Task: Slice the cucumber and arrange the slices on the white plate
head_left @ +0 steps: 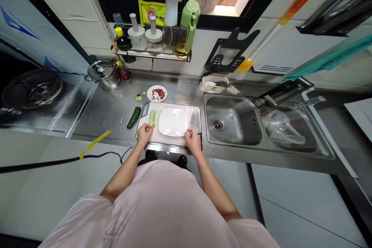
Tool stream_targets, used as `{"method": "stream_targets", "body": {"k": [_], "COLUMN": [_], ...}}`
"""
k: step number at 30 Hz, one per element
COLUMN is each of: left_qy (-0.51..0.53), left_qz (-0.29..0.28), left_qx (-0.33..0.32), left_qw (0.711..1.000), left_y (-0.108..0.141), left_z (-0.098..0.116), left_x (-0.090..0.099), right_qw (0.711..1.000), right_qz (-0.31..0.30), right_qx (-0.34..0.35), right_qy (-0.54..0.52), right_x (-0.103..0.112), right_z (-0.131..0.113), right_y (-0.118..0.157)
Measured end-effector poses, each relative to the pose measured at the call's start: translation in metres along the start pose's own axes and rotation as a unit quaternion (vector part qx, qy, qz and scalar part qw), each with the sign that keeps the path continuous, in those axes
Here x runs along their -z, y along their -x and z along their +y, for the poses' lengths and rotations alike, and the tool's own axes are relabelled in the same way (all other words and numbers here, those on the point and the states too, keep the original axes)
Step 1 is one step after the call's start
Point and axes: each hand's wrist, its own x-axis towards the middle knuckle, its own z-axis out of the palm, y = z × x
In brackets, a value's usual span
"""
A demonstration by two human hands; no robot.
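My left hand (144, 133) rests at the near edge of a white cutting board (174, 141), just below a row of cucumber slices (152, 118). My right hand (193, 141) sits at the near rim of a square white plate (173, 122), which lies on the board. A knife (195, 122) appears to lie along the board's right side, next to my right hand. Left of the board lies a dark green cucumber piece (133, 117). Farther back are a small round plate of chopped red chili (157, 93) and loose cucumber slices (138, 98).
A double steel sink (232, 120) lies right of the board, with a plastic bag (283, 127) in its right basin. A steel pot (104, 74) stands back left, beyond it a stove burner (31, 89). Bottles and jars line a wall shelf (157, 55). A black cable (58, 162) crosses below the counter.
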Motion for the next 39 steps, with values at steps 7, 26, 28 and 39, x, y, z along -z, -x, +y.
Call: {"method": "stream_targets", "body": {"k": [7,26,28,39], "left_qy": [0.077,0.136,0.191,0.405], "left_qz": [-0.092,-0.199,-0.176,-0.292], "left_qx": [-0.136,-0.237,-0.195,0.175], "left_qw": [0.983,0.941,0.946,0.849], "left_y": [-0.008,-0.017,-0.017,-0.016], "left_z": [0.034,0.115,0.111,0.112], "left_x": [0.023,0.035,0.028,0.002], "right_qw": [0.995,0.939,0.942,0.946], "right_qz": [-0.031,-0.038,-0.037,-0.023], "right_qx": [0.100,0.338,0.326,0.311], "right_qy": [0.004,-0.051,-0.066,-0.089], "right_x": [0.009,0.020,0.019,0.027], "right_z": [-0.038,-0.100,-0.098,-0.093], "right_y": [0.000,-0.022,-0.025,-0.039]}}
